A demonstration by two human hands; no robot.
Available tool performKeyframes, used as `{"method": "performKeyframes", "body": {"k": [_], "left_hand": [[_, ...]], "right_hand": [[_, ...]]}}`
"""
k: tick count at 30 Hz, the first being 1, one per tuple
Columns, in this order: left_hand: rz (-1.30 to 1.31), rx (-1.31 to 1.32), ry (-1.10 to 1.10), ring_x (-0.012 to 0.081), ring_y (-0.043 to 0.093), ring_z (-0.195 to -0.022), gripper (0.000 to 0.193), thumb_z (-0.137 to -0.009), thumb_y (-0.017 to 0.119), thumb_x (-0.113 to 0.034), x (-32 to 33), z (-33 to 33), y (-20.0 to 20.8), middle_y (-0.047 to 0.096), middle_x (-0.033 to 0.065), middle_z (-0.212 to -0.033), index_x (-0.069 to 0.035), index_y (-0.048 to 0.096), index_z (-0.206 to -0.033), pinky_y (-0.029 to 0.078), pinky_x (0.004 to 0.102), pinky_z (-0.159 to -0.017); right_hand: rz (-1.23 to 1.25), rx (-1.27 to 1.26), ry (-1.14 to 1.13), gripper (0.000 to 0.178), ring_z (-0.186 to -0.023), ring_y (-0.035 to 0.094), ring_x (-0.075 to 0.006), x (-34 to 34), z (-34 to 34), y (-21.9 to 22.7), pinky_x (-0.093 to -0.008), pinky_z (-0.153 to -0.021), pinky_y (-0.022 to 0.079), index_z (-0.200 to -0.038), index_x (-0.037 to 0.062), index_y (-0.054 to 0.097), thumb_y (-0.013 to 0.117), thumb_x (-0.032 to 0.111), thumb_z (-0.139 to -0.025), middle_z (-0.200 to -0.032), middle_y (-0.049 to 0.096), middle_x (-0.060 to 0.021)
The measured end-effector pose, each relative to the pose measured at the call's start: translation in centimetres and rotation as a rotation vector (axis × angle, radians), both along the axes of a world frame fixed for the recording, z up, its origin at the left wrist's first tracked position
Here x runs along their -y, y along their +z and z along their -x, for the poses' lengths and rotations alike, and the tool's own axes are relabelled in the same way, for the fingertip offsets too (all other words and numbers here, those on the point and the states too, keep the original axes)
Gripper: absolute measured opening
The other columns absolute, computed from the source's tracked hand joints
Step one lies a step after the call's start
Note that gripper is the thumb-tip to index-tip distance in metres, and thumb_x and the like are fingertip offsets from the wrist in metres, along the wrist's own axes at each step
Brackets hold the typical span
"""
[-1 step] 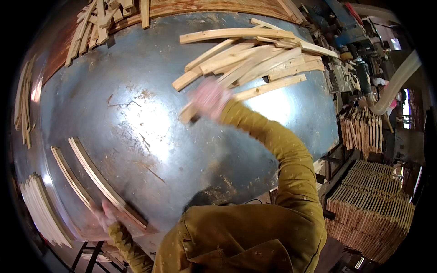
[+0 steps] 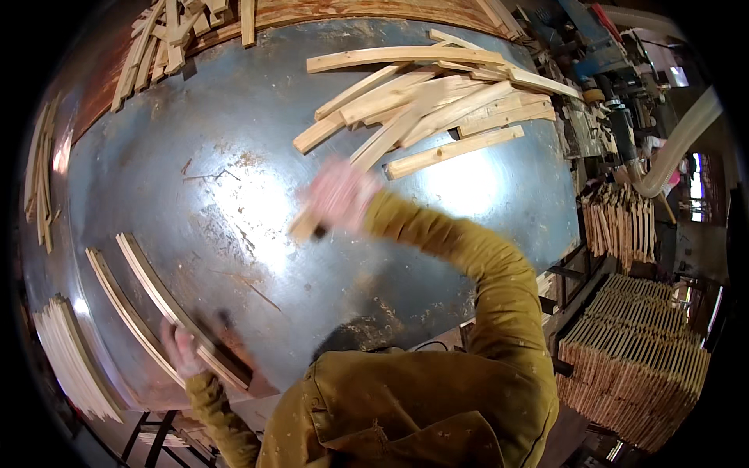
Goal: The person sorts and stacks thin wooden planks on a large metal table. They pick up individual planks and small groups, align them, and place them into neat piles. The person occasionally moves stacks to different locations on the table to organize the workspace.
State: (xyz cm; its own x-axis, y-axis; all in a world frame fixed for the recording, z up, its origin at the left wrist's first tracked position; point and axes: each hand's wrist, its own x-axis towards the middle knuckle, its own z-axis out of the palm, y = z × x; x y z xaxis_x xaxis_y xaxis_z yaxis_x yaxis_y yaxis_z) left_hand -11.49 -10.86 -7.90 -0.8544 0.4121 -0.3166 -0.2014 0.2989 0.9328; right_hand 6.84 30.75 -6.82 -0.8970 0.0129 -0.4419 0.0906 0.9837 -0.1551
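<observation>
Right hand (image 2: 341, 191) was wrapped round one wood strip (image 2: 394, 134), couldn't tell if the left hand (image 2: 181, 349) gripped anything, two slats (image 2: 161, 288) already lay near left, messy pile (image 2: 382, 103) remained far right.

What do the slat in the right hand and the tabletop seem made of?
Slat: likely bare, unvarnished wood; pale tan and matt, though blur hides fine grain.
Tabletop: probably sheet metal, smooth but scuffed; its blue-grey surface throws bright glare. Painted board remains possible.

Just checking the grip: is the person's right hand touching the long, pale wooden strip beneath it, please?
Touching: in the head view, the right hand closes over the pale wooden strip, which emerges on both sides.
</observation>
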Motion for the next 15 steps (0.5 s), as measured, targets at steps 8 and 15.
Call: {"method": "performKeyframes", "body": {"k": [8,15], "left_hand": [[-0.414,1.220,-0.566,0.0315,0.069,-0.075,0.065,-0.081,0.073,-0.005,-12.6,-9.8,0.7,0.066,0.0198,-0.099,-0.003,0.042,-0.138,0.060,0.0438,-0.061],[0.177,0.076,-0.256,0.0156,0.061,-0.080,0.055,-0.087,0.069,-0.025,-1.7,-6.1,2.8,0.063,0.0084,-0.095,-0.003,0.046,-0.132,0.050,0.0279,-0.066]], "right_hand": [[0.337,-0.564,-0.142,0.107,-0.148,0.014,-0.0357,1.5,-5.1,-3.4,-0.0501,-0.121,0.007,-0.155,0.0041,0.017,0.038,0.082,-0.084,-0.160,0.017,-0.0191],[-0.159,-0.086,-0.529,0.104,-0.135,0.043,-0.0328,-17.2,-2.4,1.3,-0.0423,-0.114,0.033,-0.147,0.0088,0.036,0.083,0.052,-0.064,-0.146,0.046,-0.0170]]}}
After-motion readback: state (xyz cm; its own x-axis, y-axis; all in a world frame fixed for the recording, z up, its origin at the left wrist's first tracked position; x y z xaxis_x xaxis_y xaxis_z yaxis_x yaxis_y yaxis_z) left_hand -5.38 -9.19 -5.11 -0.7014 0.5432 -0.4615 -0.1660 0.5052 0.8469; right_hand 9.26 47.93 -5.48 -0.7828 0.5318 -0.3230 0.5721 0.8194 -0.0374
